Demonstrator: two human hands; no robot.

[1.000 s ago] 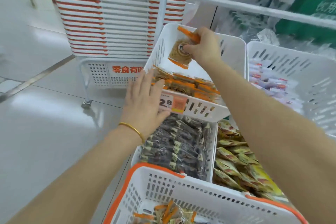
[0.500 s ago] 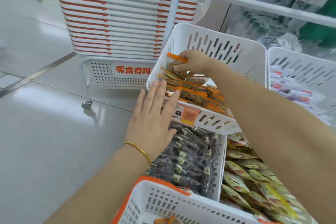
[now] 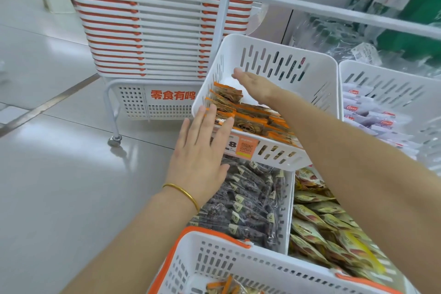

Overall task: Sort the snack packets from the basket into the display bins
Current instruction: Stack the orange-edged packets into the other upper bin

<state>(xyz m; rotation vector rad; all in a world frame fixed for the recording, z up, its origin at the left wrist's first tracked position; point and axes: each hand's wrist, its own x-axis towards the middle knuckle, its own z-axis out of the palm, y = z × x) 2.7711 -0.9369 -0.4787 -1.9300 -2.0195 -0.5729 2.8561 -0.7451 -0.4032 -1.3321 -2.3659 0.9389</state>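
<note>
Over the tilted upper display bin (image 3: 274,44), the right hand (image 3: 256,87) hovers flat, fingers straight and holding nothing, just above the orange snack packets (image 3: 250,120) stacked inside. The left hand (image 3: 202,157) (gold bracelet (image 3: 183,192) at the wrist) spreads straight fingers against the bin's front corner, seemingly touching the packets' edge. Below, the orange-rimmed basket (image 3: 262,260) holds a few more.

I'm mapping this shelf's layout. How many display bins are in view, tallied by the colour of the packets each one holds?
Bins holding orange packets: 1
Bins holding dark packets: 1
Bins holding yellow-green packets: 1
Bins holding white-and-red packets: 1
Total: 4 bins
</note>
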